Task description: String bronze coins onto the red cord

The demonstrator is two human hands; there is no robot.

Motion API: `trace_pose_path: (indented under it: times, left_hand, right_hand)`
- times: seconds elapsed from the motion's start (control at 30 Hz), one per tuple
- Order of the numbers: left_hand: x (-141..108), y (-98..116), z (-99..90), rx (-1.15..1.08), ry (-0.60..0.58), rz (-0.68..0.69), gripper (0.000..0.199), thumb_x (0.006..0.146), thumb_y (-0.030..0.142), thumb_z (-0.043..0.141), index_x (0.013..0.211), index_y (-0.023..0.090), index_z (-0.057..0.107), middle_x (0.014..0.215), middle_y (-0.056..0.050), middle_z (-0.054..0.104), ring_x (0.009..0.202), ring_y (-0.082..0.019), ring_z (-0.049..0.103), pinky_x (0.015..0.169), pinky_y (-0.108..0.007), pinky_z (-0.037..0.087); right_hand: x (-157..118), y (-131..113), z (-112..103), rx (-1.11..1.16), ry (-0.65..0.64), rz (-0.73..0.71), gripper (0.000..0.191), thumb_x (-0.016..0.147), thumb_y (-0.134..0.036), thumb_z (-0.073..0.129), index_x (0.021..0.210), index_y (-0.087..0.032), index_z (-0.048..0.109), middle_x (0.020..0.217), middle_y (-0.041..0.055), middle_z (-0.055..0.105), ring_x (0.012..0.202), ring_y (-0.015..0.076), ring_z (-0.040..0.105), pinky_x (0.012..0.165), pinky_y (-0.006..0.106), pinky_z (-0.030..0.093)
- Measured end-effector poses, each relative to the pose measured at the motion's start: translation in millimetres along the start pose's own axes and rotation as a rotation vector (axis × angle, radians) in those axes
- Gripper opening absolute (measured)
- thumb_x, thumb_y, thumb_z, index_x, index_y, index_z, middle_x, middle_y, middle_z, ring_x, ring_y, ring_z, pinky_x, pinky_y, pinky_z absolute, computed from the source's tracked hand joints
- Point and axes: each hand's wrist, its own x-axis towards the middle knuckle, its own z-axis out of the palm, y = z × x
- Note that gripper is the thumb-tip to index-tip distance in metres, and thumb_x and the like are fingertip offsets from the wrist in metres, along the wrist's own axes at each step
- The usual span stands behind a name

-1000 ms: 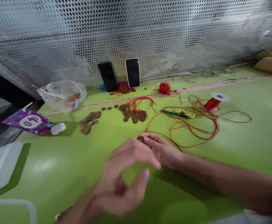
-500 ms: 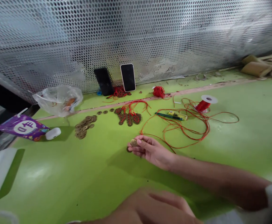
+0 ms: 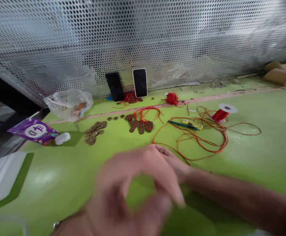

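Observation:
My left hand point(image 3: 130, 183) is large and blurred in the foreground, its fingers curved and apart from the thumb, with green tabletop showing through the gap. Behind it, my right hand point(image 3: 176, 164) is partly covered; its fingers are curled, and the brass coin seen in them half a second ago is hidden now. Just beyond the right hand, a thin red cord point(image 3: 166, 144) lies with a small knot. Coins strung on red cord point(image 3: 140, 127) form a cluster farther back. A heap of loose holed coins point(image 3: 94, 132) lies to the left.
On the green table are a red thread spool point(image 3: 220, 113), a yellow case point(image 3: 192, 124), a dark green pen point(image 3: 182, 124) and a red cord ball point(image 3: 171, 99). Two phones point(image 3: 140, 83) lean on the mesh. Leftward are a plastic bag point(image 3: 69, 105), purple pouch point(image 3: 35, 131) and white case point(image 3: 62, 138).
My left hand has risen from the lower edge and moved forward, now covering the right hand's fingertips and the coin. The whole view has shifted slightly, so things appear farther right.

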Motion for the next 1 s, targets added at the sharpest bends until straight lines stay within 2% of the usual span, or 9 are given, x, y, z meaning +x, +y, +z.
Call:
trace_pose_path:
  times: [0.1,0.17,0.23,0.3,0.4,0.53,0.7,0.83,1.0]
  left_hand:
    - [44,-45,38.4,-0.282,-0.065,0.135,0.029,0.092,0.043,0.042,0.083,0.028,0.064,0.070,0.001,0.066,0.061,-0.017,0.062,0.053,-0.030,0.055]
    - [62,-86,68.1,-0.330,-0.087,0.149,0.021,0.090,0.038,0.048,0.089,0.024,0.064,0.075,0.001,0.067,0.061,-0.015,0.063,0.051,-0.027,0.052]
    - [67,-127,90.4,-0.230,-0.078,0.118,0.021,0.084,0.038,0.056,0.082,0.020,0.066,0.067,0.001,0.064,0.050,-0.014,0.058,0.042,-0.025,0.043]
    - [64,-161,102.7,-0.162,-0.061,0.118,0.028,0.083,0.041,0.053,0.077,0.018,0.067,0.062,0.001,0.060,0.045,-0.013,0.054,0.040,-0.025,0.036]
    - [53,-191,110.1,-0.098,-0.065,0.151,0.026,0.079,0.040,0.054,0.076,0.020,0.070,0.059,0.001,0.061,0.041,-0.013,0.051,0.038,-0.025,0.030]
    - [46,-203,119.7,-0.053,-0.070,0.206,0.027,0.077,0.039,0.052,0.076,0.022,0.073,0.068,-0.001,0.067,0.043,-0.013,0.053,0.039,-0.025,0.027]
    - [43,-209,131.2,-0.059,-0.088,0.256,0.029,0.080,0.043,0.053,0.072,0.023,0.072,0.063,0.001,0.065,0.041,-0.011,0.050,0.037,-0.022,0.026]
    - [42,-212,134.1,-0.070,-0.094,0.261,0.035,0.083,0.048,0.052,0.068,0.022,0.070,0.060,0.001,0.062,0.040,-0.012,0.051,0.037,-0.024,0.027]
    - [43,-210,132.7,-0.069,-0.083,0.258,0.031,0.081,0.047,0.059,0.067,0.020,0.069,0.058,0.001,0.064,0.039,-0.012,0.050,0.038,-0.024,0.028]
  right_hand:
    - [-1,0,0,-0.019,-0.003,0.005,0.035,0.064,-0.034,0.083,0.085,-0.017,0.061,0.090,0.0041,0.073,0.084,0.0139,0.070,0.082,0.025,0.050]
    - [-1,-1,-1,-0.031,-0.009,0.011,0.035,0.065,-0.034,0.082,0.086,-0.017,0.061,0.091,0.0041,0.073,0.085,0.0137,0.069,0.084,0.026,0.049]
    - [-1,-1,-1,-0.039,-0.010,0.013,0.034,0.066,-0.034,0.082,0.086,-0.017,0.061,0.090,0.0035,0.073,0.085,0.0134,0.069,0.085,0.026,0.049]
    - [0,-1,-2,-0.036,-0.009,0.016,0.032,0.068,-0.034,0.081,0.086,-0.017,0.060,0.090,0.0032,0.072,0.086,0.0133,0.069,0.086,0.026,0.049]
    - [0,-1,-3,-0.032,-0.013,0.021,0.031,0.069,-0.033,0.080,0.086,-0.017,0.060,0.092,0.0041,0.072,0.087,0.0138,0.069,0.087,0.027,0.049]
    - [0,-1,-4,-0.020,-0.012,0.024,0.030,0.068,-0.032,0.081,0.085,-0.017,0.060,0.090,0.0022,0.072,0.086,0.0127,0.070,0.084,0.025,0.050]
    - [0,0,-5,-0.032,-0.009,0.025,0.029,0.070,-0.032,0.080,0.086,-0.018,0.061,0.091,0.0023,0.072,0.087,0.0124,0.069,0.083,0.024,0.050]
    - [0,-1,-5,-0.041,-0.014,0.024,0.028,0.070,-0.032,0.079,0.086,-0.018,0.061,0.091,0.0025,0.072,0.088,0.0128,0.069,0.085,0.026,0.049]
    - [0,-1,-3,-0.021,0.003,0.028,0.030,0.068,-0.031,0.081,0.085,-0.017,0.061,0.090,0.0023,0.072,0.085,0.0128,0.070,0.084,0.025,0.050]
